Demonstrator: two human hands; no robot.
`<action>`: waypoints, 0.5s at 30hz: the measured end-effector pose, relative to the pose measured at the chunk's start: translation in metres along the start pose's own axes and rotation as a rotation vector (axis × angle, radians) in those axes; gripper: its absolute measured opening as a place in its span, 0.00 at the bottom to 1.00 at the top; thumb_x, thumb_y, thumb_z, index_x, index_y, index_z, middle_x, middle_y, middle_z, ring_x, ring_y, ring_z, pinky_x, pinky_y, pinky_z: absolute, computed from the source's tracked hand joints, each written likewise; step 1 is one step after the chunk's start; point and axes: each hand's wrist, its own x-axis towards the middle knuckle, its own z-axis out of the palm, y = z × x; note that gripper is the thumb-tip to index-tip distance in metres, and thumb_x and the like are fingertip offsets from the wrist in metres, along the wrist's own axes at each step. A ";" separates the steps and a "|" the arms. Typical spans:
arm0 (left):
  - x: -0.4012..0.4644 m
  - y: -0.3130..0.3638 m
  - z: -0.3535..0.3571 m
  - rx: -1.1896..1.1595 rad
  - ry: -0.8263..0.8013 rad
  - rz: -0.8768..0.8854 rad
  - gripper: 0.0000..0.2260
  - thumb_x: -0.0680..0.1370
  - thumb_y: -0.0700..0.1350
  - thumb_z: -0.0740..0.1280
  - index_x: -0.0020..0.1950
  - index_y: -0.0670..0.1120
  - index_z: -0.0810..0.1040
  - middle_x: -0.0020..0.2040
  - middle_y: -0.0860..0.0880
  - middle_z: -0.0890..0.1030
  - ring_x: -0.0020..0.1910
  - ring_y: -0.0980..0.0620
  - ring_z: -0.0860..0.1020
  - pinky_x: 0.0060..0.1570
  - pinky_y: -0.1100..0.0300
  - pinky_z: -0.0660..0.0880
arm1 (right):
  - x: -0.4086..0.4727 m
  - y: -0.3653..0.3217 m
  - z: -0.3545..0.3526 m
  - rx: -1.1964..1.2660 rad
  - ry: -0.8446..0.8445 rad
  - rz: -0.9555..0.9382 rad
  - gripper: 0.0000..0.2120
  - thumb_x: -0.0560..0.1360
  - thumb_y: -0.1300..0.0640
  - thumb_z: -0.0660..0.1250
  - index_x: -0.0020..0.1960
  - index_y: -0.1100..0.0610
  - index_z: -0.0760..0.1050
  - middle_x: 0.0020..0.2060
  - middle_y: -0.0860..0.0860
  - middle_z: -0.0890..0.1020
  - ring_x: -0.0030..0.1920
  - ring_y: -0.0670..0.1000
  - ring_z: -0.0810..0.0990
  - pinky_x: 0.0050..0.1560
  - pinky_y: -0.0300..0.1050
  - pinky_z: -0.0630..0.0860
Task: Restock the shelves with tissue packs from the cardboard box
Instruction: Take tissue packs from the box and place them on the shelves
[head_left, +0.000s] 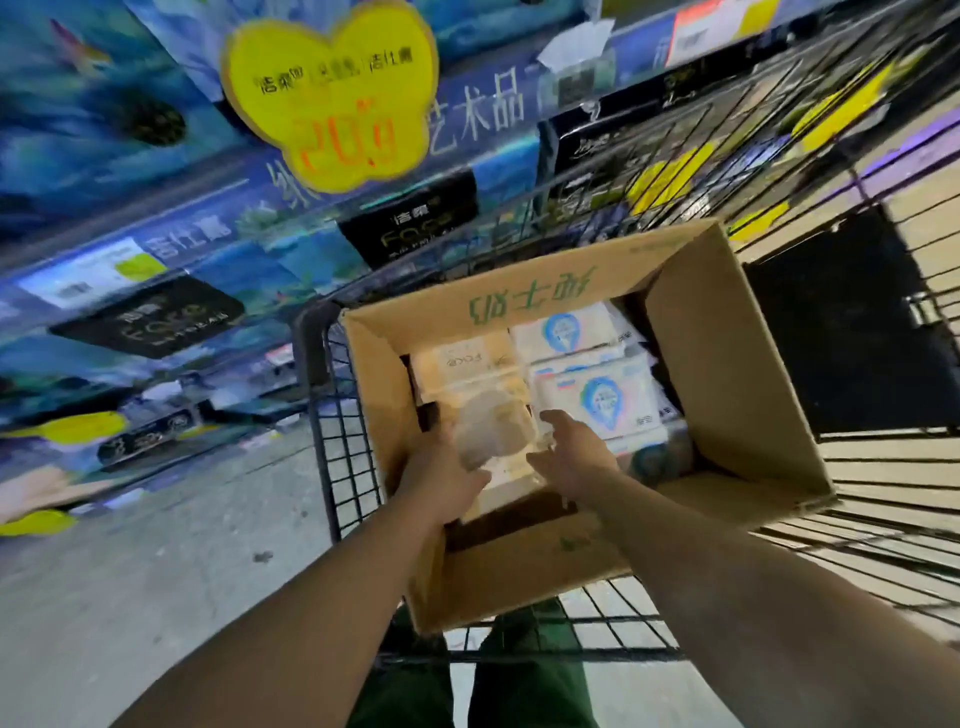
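Head view: we see both hands inside the cardboard box (727, 374). Left hand (447, 478) grips a cream tissue pack (488, 415). Right hand (571, 452) hovers beside it, fingers loosely spread.

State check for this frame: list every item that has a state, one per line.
Brown cardboard box: flaps open, sitting in the cart, partly filled.
Cream tissue pack: in the box, between both hands.
White tissue packs with blue logo: lying in the box, untouched.
Left hand: on the cream pack's left side.
Right hand: fingers spread, reaching in.
Black wire cart: holding the box.

Head view, tilted, looking steeply down, close over cardboard box (743, 364)
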 end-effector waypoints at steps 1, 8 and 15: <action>0.006 -0.002 0.006 -0.029 0.016 -0.016 0.37 0.72 0.47 0.73 0.76 0.50 0.57 0.68 0.47 0.71 0.62 0.46 0.73 0.58 0.51 0.75 | 0.008 0.002 0.007 0.013 -0.018 0.006 0.30 0.75 0.47 0.67 0.73 0.45 0.60 0.62 0.51 0.76 0.55 0.55 0.79 0.54 0.54 0.79; 0.043 -0.029 0.044 -0.069 0.132 0.001 0.38 0.62 0.51 0.75 0.69 0.53 0.66 0.61 0.51 0.75 0.59 0.50 0.76 0.57 0.47 0.77 | 0.051 0.007 0.042 0.233 -0.066 0.100 0.35 0.71 0.48 0.72 0.73 0.50 0.59 0.65 0.51 0.75 0.62 0.55 0.76 0.56 0.48 0.73; 0.028 -0.020 0.037 -0.053 0.113 -0.019 0.33 0.70 0.41 0.75 0.72 0.49 0.64 0.66 0.50 0.71 0.65 0.50 0.71 0.64 0.56 0.70 | 0.055 0.003 0.047 0.205 -0.019 0.101 0.19 0.73 0.46 0.70 0.60 0.52 0.73 0.51 0.50 0.79 0.51 0.52 0.79 0.49 0.46 0.77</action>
